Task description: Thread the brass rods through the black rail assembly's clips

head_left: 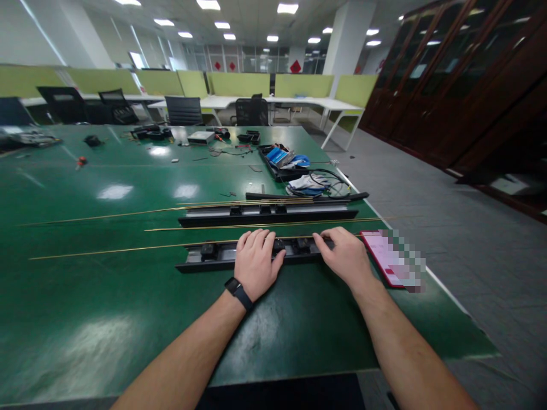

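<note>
Work at near rail (205,266): laying left hand (256,265) across its middle, with fingers side by side over the back edge and thumb apart, next to a black block (278,245). Not being able to tell whether gripping or only resting there. Holding right hand (344,256) at the right end, bending thumb and forefinger toward each other near a thin rod (106,252); not being able to tell whether pinching it. Having the rail on green table (128,330), nearer than far rail (273,217) and left of phone (387,259). Judging by hands, probably lining up rod along rail. For next move, seemingly calling for steady pressure from left hand and light guiding with right fingertips, without bending rod or pushing the block.
</note>
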{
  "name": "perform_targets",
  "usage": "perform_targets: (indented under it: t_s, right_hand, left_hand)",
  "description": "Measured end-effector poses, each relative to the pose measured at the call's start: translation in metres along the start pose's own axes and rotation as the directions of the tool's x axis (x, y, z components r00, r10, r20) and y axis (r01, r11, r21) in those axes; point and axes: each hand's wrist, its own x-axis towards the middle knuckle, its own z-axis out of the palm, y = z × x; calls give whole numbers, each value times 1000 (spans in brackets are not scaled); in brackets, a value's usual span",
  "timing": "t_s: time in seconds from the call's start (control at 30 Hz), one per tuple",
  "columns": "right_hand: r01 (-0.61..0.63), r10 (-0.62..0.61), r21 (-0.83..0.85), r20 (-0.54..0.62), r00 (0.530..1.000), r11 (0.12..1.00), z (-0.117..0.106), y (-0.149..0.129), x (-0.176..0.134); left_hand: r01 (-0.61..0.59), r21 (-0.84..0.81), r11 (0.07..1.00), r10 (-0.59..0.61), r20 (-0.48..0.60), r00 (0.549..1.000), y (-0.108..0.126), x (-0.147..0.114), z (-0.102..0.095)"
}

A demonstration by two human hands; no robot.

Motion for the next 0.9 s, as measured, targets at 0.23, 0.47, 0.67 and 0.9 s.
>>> perform_targets:
  t_s: [0.23, 0.47, 0.67, 0.9]
  right_hand:
    - [60, -61, 64, 9, 998, 996, 0, -2, -1]
    - [15, -17, 50, 48, 999, 999, -2, -4, 0]
    - [-17, 16, 12, 33, 999, 1000, -3, -4, 1]
    - [-61, 63, -62, 25, 998, 996, -1, -1, 0]
  left_hand:
    - [3, -2, 1000, -3, 9, 1000, 0, 0, 0]
    - [5, -6, 1000, -5, 5, 1000, 0, 0, 0]
    - [3, 1, 1000, -3, 13, 1000, 1, 0, 0]
    - [-1, 5, 1000, 1, 15, 1000, 1, 0, 0]
